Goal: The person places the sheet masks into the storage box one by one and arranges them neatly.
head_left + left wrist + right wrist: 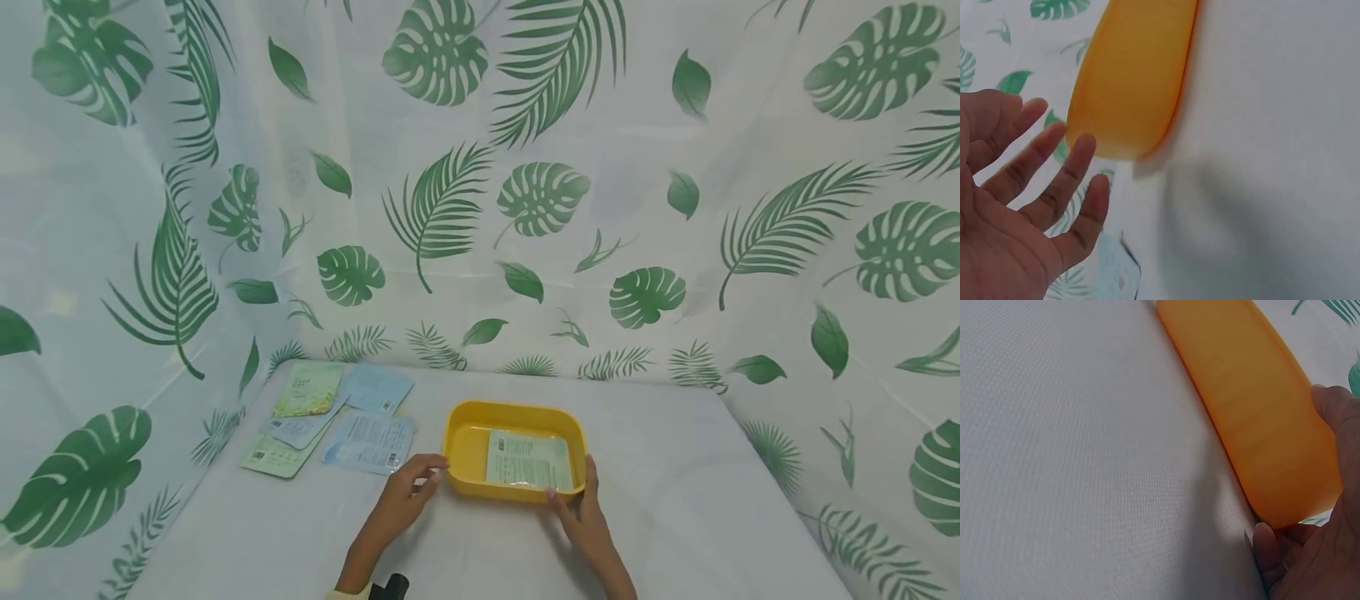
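A shallow yellow plastic tray [468, 490] stands on the white table, with a pale green sheet-mask packet [528, 460] lying flat inside. My right hand [588, 525] grips the tray's near right corner. In the right wrist view its thumb [1329, 403] lies at the rim, and other fingertips [1265, 540] curl at the bottom edge. My left hand [405, 493] is beside the tray's left end, fingers loosely spread, fingertips right at the wall. In the left wrist view the palm faces the tray [1132, 81] and holds nothing.
Left of the tray lie several flat packets: a yellow-green one [307, 388], a light blue one [377, 388], a blue-white one [371, 442] and a pale green one [281, 457], some overlapping. A leaf-print curtain [525, 208] rises behind the table [675, 517] and along its sides.
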{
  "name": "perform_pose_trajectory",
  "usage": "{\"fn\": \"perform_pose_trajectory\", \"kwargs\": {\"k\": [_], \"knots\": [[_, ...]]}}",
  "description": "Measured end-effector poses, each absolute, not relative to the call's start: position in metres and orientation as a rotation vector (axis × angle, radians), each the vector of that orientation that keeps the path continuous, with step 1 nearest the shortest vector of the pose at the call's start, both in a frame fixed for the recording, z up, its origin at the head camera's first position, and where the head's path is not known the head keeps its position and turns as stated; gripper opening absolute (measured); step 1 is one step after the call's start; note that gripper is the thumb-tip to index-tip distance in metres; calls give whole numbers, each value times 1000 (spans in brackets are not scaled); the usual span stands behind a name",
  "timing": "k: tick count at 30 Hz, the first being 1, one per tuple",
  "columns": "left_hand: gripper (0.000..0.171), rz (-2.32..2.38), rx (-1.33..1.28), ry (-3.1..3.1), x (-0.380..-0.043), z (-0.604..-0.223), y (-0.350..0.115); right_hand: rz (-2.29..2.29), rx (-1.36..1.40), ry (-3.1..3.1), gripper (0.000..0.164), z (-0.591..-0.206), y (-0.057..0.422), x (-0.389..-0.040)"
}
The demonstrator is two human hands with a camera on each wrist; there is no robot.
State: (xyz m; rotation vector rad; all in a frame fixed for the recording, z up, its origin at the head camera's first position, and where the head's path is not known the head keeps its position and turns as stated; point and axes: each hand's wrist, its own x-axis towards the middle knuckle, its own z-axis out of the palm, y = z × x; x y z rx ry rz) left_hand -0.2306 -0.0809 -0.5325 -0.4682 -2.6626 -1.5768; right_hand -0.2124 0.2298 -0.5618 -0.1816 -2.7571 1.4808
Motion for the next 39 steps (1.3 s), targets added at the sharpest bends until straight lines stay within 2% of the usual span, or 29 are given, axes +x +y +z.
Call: {"fn": "perform_pose_trajectory", "kwargs": {"k": [9,14,24,27,33,39], "knots": [[18,-1415,-53,-2666,-225,-552,-121,1456,-166,-2769,99,-559,237,-211],[23,-1281,180,-2556,-235,-563,-148,1446,-184,-2781,99,-558,239,-210],[67,-1438,487,-2525,-260,-558,-171,1483,-195,-2738,98,-558,240,-212],[75,-1364,546,-2603,-265,-555,-172,1491,-203,-2731,99,-559,236,-213],[68,-1129,691,-2661,-282,-551,-173,1498,-199,-2702,99,-562,226,-216],[63,-1021,773,-2672,-283,-553,-174,1494,-213,-2719,99,-563,220,-217]]}}
